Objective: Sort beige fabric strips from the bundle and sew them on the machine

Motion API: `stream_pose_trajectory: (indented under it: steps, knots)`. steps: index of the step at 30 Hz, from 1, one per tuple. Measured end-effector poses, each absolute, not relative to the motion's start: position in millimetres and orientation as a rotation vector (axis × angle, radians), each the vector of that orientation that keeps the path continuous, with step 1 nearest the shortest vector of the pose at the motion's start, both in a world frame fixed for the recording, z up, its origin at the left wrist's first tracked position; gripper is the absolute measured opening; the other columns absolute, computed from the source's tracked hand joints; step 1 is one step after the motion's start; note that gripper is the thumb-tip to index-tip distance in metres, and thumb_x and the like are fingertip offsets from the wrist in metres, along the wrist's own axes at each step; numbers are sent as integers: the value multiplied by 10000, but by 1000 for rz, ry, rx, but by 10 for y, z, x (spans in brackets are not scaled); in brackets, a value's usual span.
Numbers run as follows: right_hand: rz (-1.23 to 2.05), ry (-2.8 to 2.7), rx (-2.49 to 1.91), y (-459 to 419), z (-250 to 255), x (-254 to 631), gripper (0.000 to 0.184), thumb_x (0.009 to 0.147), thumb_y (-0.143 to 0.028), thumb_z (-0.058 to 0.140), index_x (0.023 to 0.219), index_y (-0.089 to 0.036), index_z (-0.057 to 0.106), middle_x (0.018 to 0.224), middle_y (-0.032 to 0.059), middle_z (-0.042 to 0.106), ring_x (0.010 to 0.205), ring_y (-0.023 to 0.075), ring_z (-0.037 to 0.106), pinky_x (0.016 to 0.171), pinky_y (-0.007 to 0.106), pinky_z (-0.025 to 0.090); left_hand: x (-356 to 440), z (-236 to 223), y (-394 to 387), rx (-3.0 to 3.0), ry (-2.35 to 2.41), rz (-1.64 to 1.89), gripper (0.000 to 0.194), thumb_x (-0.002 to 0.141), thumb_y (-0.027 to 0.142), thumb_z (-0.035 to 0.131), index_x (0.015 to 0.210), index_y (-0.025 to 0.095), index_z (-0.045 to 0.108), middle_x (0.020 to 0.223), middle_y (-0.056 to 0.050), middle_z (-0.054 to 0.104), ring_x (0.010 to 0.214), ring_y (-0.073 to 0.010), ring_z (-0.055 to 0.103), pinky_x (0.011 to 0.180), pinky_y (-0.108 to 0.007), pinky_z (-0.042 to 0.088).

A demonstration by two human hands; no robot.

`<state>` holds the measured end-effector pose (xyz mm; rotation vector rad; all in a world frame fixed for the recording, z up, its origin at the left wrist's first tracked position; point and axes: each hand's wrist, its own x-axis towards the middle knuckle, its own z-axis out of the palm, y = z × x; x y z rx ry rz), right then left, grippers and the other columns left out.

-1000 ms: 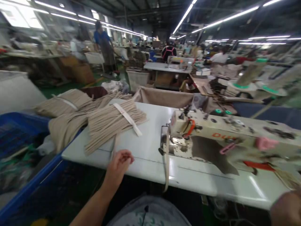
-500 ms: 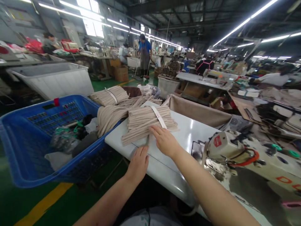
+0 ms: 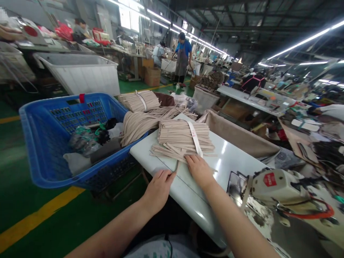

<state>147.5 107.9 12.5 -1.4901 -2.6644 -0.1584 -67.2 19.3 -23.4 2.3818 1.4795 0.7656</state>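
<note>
I have the left hand (image 3: 158,190) at the near edge of the table (image 3: 185,188), thumb and forefinger closed on the end of a single strip (image 3: 177,166) that slants out from under the pile. The right hand (image 3: 199,170) reaches in palm down, fingertips touching the loose strips (image 3: 172,152) along the bundle's near side; whether they grip one or merely press, I can't tell from here. I read this as teasing one strip free. To my mind, a further draw on it would call for a light, steady pull by the left hand while the right keeps its neighbours down, since the loose ones cross each other and could drag along.

The bundle (image 3: 182,134) lies flat on the table, just beyond both hands, with a white band (image 3: 195,136) across it. Left of it, more strips (image 3: 137,125) drape over towards the blue basket (image 3: 40,143), and a second banded bundle (image 3: 129,102) sits behind them. Inside the basket I make out clear bags (image 3: 84,141) with green bits, a dark grey cloth (image 3: 104,152) and a paler one (image 3: 77,163). Beyond stands a white tub (image 3: 88,77), its contents hidden from me. A brown bin (image 3: 236,138) adjoins the table's far side, and the sewing machine (image 3: 282,182) is to the right.
</note>
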Motion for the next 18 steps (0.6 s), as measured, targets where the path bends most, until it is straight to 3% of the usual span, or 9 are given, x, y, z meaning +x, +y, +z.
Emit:
stream_pose_trajectory:
  steps: [3, 6, 11, 14, 18]
  knots:
    - [104, -2514, -1492, 971, 102, 1568, 319, 945, -188, 562, 1262, -179, 596, 1127, 98, 627, 1065, 235, 580, 970, 371, 465, -618, -255, 138, 2270, 1520, 935, 523, 887, 28, 451, 1365, 214, 551, 1243, -111, 574, 1165, -280, 531, 1088, -452, 400]
    - [341, -2318, -1498, 935, 78, 1641, 275, 870, -245, 686, 1135, -205, 625, 1017, 51, 620, 953, 208, 596, 876, 335, 489, -535, -222, 97, 2057, 1414, 1141, 444, 843, 10, 457, 1211, 198, 619, 1223, -113, 579, 1195, -267, 527, 1097, -441, 396]
    - [494, -2232, -1494, 886, 45, 1657, 126, 829, -266, 731, 909, -216, 648, 861, 2, 607, 790, 173, 570, 734, 285, 446, -381, -149, 132, 1406, 1050, 1056, 189, 771, 42, 547, 856, 180, 646, 924, -74, 657, 903, -211, 632, 860, -359, 504]
    - [451, -2217, -1551, 822, 68, 1623, 58, 879, -276, 676, 875, -218, 672, 820, -2, 593, 744, 163, 571, 699, 274, 424, -293, -114, 163, 888, 888, 969, 124, 793, 126, 640, 909, 164, 660, 957, -91, 700, 940, -220, 669, 894, -366, 499]
    - [306, -2213, -1627, 655, 155, 1547, 134, 947, -293, 591, 928, -217, 699, 846, 22, 611, 777, 177, 611, 716, 278, 435, -210, -61, 197, 465, 767, 1028, 241, 784, 222, 773, 991, 157, 666, 1113, -136, 704, 1042, -233, 670, 967, -382, 490]
